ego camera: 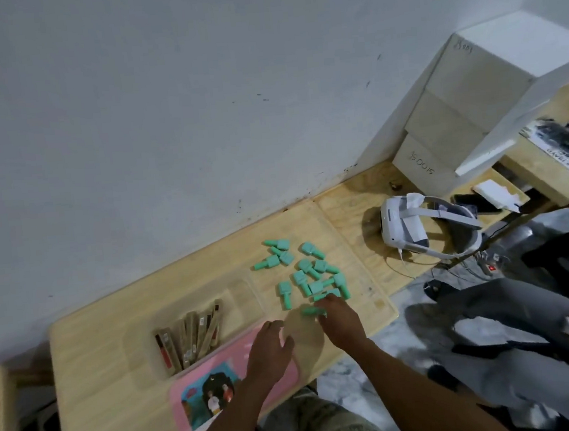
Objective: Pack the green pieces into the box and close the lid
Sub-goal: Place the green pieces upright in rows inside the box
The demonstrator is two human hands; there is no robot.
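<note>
Head view: clear box (249, 295) with brown sticks (190, 337); right hand (340, 320) grip on green piece (312, 312).

A pale grey-white wall (170, 105) fills the upper part of the view, scuffed with small dark marks near its foot. Directly below the wall runs a light plywood tabletop (96, 355), its far edge meeting the wall. Towards the right end of the tabletop, stacked white boxes (467, 113) stand against the wall. Beyond the tabletop's near right edge lies a mottled grey-and-white floor (398, 308). The light is dim and even, with soft shadows on the wood.
</note>
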